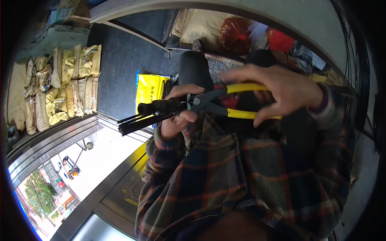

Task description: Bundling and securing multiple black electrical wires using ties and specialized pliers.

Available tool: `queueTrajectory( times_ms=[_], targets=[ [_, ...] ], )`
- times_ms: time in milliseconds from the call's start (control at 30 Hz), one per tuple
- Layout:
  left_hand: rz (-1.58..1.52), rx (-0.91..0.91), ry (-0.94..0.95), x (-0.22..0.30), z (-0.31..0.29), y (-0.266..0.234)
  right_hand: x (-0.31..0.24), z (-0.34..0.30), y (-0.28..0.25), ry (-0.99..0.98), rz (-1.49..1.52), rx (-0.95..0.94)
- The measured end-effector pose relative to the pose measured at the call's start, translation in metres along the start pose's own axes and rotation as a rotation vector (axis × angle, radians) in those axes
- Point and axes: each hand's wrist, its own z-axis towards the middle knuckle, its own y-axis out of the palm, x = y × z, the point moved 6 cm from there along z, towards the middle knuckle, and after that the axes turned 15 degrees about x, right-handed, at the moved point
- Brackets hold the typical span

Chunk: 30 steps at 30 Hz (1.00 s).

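My left hand (pixel 175 125) is closed round a bundle of slim black rods (pixel 138 121) with a round, hollow-looking black end. What exactly this bundle is I cannot make out. A pair of pliers (pixel 213 105) with dark jaws and yellow handles lies level in front of my chest. Its jaws meet a small silvery piece, perhaps wire, at the bundle near my left thumb. My right hand (pixel 287 90), slightly blurred, grips the spread handles, thumb on the lower one and fingers at the upper one.
A yellow packet (pixel 149 90) lies beyond my left hand. Several stacked brown paper parcels (pixel 60 84) stand at the far left, above a metal door track (pixel 60 140). Red plastic bags (pixel 235 35) and a pale sack (pixel 205 26) sit at the back. Dark cables hang at the right (pixel 362 72).
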Motion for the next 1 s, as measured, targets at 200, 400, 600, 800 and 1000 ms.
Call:
queueTrajectory(
  times_ms=[200, 400, 600, 800, 1000],
  targets=[
    [-0.037, 0.138, 0.082, -0.006, -0.003, 0.013, -0.019, 0.002, 0.002, -0.333, -0.923, 0.456],
    [-0.005, 0.178, 0.082, -0.005, -0.002, 0.006, -0.006, 0.002, 0.005, -0.300, -0.917, 0.446],
    [0.047, 0.317, 0.099, -0.004, -0.002, 0.002, -0.018, 0.012, 0.013, -0.312, -0.706, 0.617],
    [-0.004, 0.212, -0.020, 0.013, 0.007, 0.016, 0.011, -0.009, 0.001, 0.332, 0.307, -0.128],
    [-0.137, 0.282, 0.033, 0.017, 0.019, -0.002, -0.006, 0.017, 0.093, 0.280, 1.344, -0.129]
  ],
)
